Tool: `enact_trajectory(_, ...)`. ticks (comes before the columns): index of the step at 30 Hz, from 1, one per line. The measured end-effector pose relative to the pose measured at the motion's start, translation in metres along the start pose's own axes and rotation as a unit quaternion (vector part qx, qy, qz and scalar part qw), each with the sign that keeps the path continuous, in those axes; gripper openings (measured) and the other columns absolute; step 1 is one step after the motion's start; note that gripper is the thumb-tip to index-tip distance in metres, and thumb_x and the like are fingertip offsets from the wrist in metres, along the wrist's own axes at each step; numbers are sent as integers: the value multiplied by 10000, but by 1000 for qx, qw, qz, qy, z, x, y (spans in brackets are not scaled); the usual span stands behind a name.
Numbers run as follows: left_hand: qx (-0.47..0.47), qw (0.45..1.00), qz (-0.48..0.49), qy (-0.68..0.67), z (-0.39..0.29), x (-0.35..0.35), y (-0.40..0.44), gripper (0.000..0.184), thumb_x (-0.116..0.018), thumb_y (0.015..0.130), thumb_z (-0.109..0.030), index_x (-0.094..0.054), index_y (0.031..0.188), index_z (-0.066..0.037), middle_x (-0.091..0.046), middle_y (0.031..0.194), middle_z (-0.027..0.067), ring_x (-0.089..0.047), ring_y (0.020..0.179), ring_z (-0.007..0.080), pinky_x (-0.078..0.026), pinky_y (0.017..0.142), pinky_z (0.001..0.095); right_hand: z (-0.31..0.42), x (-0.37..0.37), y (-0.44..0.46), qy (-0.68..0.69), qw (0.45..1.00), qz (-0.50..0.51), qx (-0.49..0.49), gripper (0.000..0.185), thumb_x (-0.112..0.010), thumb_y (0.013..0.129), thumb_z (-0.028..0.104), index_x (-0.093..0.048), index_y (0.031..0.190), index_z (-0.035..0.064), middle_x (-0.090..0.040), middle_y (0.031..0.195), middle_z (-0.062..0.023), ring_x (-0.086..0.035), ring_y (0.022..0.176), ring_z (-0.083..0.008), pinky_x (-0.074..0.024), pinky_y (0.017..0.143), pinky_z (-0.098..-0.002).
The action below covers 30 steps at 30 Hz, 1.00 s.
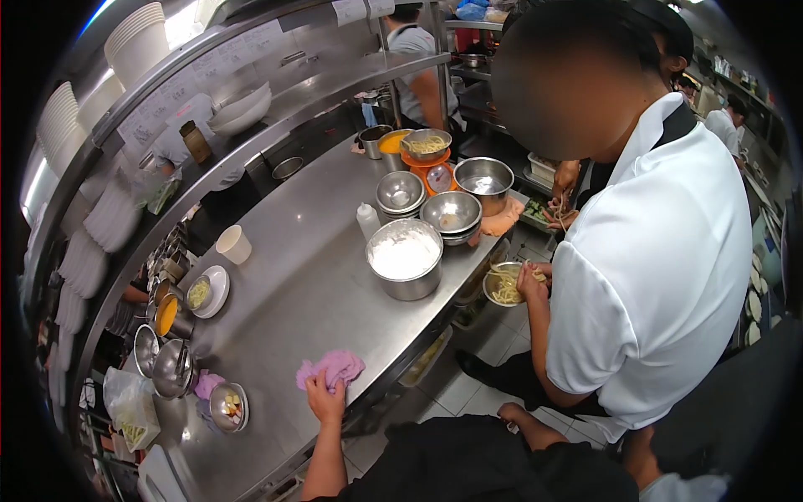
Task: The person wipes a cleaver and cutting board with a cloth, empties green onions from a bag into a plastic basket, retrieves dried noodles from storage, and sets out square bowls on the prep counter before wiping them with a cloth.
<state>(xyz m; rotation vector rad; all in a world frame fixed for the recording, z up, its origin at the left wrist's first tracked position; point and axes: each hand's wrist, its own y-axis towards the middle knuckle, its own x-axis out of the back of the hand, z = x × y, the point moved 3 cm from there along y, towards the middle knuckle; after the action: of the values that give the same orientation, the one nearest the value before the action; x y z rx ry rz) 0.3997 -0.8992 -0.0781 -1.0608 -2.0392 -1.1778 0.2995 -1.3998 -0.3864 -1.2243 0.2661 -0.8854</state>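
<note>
Pot (410,289): holding powder (404,249)
Table (276,335): supporting pot
Co-worker (661,251): standing
Left hand (326,400): holding cloth (345,366)
Right hand (517,413): curling, contents unclear

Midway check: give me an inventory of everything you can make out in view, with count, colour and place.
Steel counter: one, silver, centre
Pink cloth: one, pink, counter's near edge
Pot of white powder: one, silver, counter's right side
Squeeze bottle: one, whitish, beside that pot
Scale: one, orange, far end, under noodle bowl
Steel bowls: several, silver, right and left sides
Orange-filled containers: two, left side and far end
Cup: one, cream, counter's left side
Plastic bag: one, clear, lower left
Tubs: stacked, count unclear, white, upper left
Co-workers: several, nearest in white, right
Left hand: one, bare, on pink cloth
Right hand: one, bare, bottom centre
</note>
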Motion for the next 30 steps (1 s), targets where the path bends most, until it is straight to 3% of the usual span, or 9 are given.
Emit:
enact_trajectory(3,-3,1000,8,-7,-1,1,1,484,-714,747,-276,-631,1195,-112,-534,1081,151,-570,987,353,-488,838,437,-4,0,4,23,999,-16,-30,260,-532,926,181,-663,996,-33,-686,985,-182,-694,742,-319,-590,567,-444)
enact_trajectory(6,-4,1000,20,18,1,-3,0,488,-707,775,-293,-617,1216,-106,-532,1114,161,-568,1006,361,-486,845,441,-25,-7,39,-297,942,51,149,192,-585,884,150,-675,948,-7,-690,928,-179,-692,737,-306,-583,561,-448)
enact_trajectory(7,-8,999,44,20,0,-3,-1,488,-707,775,-293,-617,1216,-106,-532,1114,161,-568,1006,361,-486,845,441,-47,-15,64,-46,997,0,55,179,-594,872,144,-680,918,-7,-690,867,-168,-694,723,-291,-579,552,-449)
enact_trajectory(9,8,999,40,27,-3,-4,2,506,-697,802,-309,-596,1249,-95,-528,1157,168,-566,1035,364,-480,862,444,-31,-10,28,67,997,-46,-15,203,-587,864,166,-682,887,-11,-685,817,-166,-685,682,-284,-565,528,-439)
enact_trajectory(18,-21,993,102,50,9,-59,86,545,-688,838,-315,-556,1319,-95,-542,1239,171,-534,1143,363,-435,977,437,-58,-82,-103,41,983,-172,49,237,-515,828,117,-670,883,-54,-687,822,-204,-696,656,-290,-566,522,-434)
enact_trajectory(21,-55,990,133,-7,22,-61,102,516,-675,857,-306,-569,1295,-55,-571,1220,190,-544,1131,366,-429,987,443,-74,-111,-159,138,974,-134,-122,231,-529,806,83,-668,915,-66,-688,875,-224,-707,680,-292,-576,524,-425)
enact_trajectory(25,-88,988,103,-68,-31,-28,77,420,-652,896,-266,-601,1228,-14,-616,1148,176,-580,1065,306,-457,937,402,-108,-147,-199,135,974,-134,-127,230,-552,797,60,-668,952,-64,-690,910,-226,-707,691,-295,-579,518,-410)
enact_trajectory(27,-124,919,259,-270,-49,-53,55,331,-631,933,-235,-618,1182,-18,-639,1058,125,-585,989,222,-471,877,345,-133,-165,-196,269,931,-133,-206,219,-564,798,46,-672,956,-61,-690,931,-229,-704,691,-311,-578,509,-413)
enact_trajectory(30,-101,812,511,-262,-103,-75,-16,260,-620,954,-213,-633,1126,-19,-636,999,70,-576,906,163,-469,828,299,-158,-177,-193,308,917,-168,-190,205,-574,815,76,-688,940,-40,-693,934,-228,-704,698,-324,-578,515,-437)
